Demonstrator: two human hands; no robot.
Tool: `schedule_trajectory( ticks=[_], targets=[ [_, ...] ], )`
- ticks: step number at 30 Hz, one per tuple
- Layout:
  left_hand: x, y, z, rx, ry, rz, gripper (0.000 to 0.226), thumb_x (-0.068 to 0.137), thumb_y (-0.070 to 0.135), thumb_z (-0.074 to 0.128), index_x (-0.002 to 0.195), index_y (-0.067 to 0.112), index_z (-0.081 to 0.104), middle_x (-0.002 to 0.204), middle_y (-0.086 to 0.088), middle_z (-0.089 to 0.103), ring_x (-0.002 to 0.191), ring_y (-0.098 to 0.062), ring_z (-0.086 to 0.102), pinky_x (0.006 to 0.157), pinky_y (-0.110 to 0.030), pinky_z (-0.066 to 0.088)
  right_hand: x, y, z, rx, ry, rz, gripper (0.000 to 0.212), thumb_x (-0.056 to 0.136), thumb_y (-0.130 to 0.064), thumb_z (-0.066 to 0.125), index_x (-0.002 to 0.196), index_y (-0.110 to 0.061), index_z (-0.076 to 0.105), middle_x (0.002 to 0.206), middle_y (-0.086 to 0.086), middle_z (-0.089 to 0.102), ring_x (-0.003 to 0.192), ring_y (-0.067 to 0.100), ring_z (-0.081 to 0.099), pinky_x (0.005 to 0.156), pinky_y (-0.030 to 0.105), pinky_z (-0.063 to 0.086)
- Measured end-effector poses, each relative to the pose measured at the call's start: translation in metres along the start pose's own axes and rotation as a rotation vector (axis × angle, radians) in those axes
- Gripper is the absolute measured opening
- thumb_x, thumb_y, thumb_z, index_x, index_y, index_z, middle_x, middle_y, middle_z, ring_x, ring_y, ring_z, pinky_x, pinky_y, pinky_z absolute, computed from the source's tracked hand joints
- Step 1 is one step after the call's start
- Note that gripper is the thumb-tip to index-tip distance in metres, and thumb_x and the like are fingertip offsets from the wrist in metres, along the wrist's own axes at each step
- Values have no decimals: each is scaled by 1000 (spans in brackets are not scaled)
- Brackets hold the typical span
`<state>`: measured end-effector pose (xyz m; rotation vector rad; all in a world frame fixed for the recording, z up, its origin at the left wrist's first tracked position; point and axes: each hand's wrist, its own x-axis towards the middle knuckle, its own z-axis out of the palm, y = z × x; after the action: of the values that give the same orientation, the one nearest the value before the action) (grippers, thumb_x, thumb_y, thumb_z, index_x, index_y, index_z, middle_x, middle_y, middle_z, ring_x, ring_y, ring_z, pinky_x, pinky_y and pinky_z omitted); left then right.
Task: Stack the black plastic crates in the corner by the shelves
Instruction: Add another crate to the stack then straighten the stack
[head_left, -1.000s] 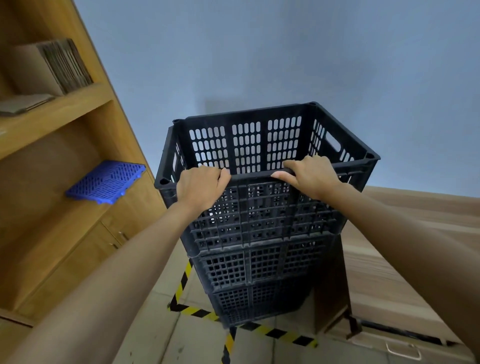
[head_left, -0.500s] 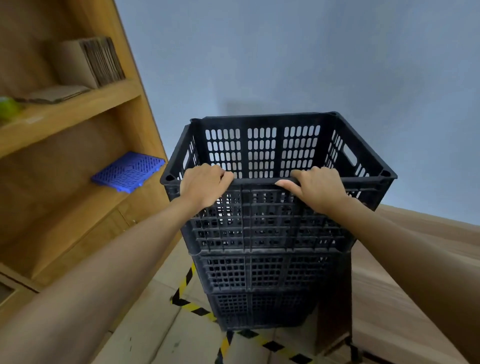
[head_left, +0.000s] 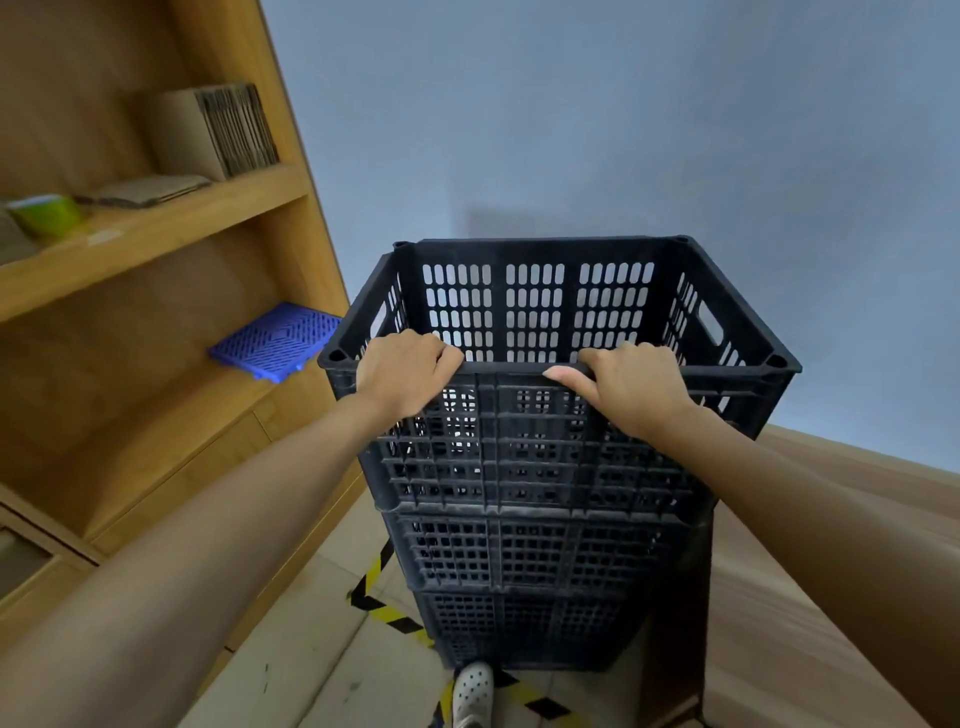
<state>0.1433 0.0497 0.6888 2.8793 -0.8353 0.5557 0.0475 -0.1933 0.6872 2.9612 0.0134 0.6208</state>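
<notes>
Three black perforated plastic crates stand stacked on the floor against the grey wall, beside the wooden shelves (head_left: 156, 228). The top crate (head_left: 535, 312) sits on the middle crate (head_left: 540, 556), which sits on the bottom crate (head_left: 530, 629). My left hand (head_left: 402, 371) curls over the near rim of the top crate at its left. My right hand (head_left: 628, 387) grips the same rim further right, thumb along the edge. The inside of the top crate looks empty.
A blue grid panel (head_left: 275, 340) lies on a lower shelf, close to the crate's left corner. Cardboard sheets (head_left: 218, 130) and a green tub (head_left: 47, 213) sit higher up. A wooden unit (head_left: 810, 571) flanks the stack at right. Yellow-black tape (head_left: 384, 613) marks the floor; a white shoe (head_left: 472, 693) shows below.
The view has swung closer and lower over the stack, and the top crate now sits squarer on it. Both hands keep their hold on the near rim. A shoe has come into view.
</notes>
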Motion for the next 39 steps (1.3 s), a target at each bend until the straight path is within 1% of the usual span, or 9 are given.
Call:
schedule_trajectory(
  ticks=[5,12,16,20,25,29,32,34,39],
  targets=[
    [3,-5,4,49,23,61,45,93,25,34,49,17,26,44,2,26,44,-18,24,45,-28,14,4,1,5,-27,12,-10,109,65,-80,-27,86,-24,64,47,-7,39,42,13,37,41,22,18],
    [22,-32,13,-8,-4,53,41,90,32,27,51,16,24,48,-2,29,46,-18,23,47,-30,19,16,-16,9,-34,45,-22,102,73,-78,-19,84,-21,65,44,-6,39,43,17,45,42,21,24],
    [35,-51,18,7,-14,72,44,89,37,21,52,15,29,48,0,32,44,-18,26,47,-30,17,25,-24,11,-17,12,-30,77,86,-73,10,96,-19,63,46,-5,39,41,16,40,42,22,22],
    [55,-72,26,25,-45,83,48,85,44,13,54,13,33,49,-3,35,46,-20,31,47,-30,17,39,-34,18,-27,-1,-50,60,94,-66,25,108,-17,56,50,-6,37,41,12,33,42,22,21],
    [80,-92,30,82,-156,28,51,85,44,7,66,11,40,60,-5,42,54,-24,39,48,-30,23,62,-48,27,-72,-1,-46,49,98,-57,30,111,-15,54,55,-3,44,46,19,40,42,25,19],
    [89,-97,30,97,-186,-53,27,100,20,24,85,10,43,71,-9,47,62,-28,44,47,-31,26,77,-59,32,-94,-22,-37,47,99,-54,30,109,-15,54,51,-3,34,47,19,40,41,26,16],
    [94,-102,34,67,-186,-7,36,101,22,23,84,5,50,71,-13,54,64,-30,48,54,-34,32,81,-58,36,-102,-16,-48,47,99,-54,29,111,-15,53,50,-3,37,41,16,36,40,25,18],
    [96,-105,37,41,-159,0,41,101,26,22,82,5,50,63,-9,49,58,-27,44,53,-35,32,81,-55,38,-93,-14,-71,47,98,-56,31,111,-15,52,51,-4,38,40,15,35,40,26,19],
    [100,-98,40,97,-63,20,54,95,47,6,69,13,40,53,-3,39,45,-21,37,46,-27,22,92,-41,44,-62,-26,-123,54,89,-62,47,120,-17,49,75,-3,62,64,22,60,52,29,33]
  ],
)
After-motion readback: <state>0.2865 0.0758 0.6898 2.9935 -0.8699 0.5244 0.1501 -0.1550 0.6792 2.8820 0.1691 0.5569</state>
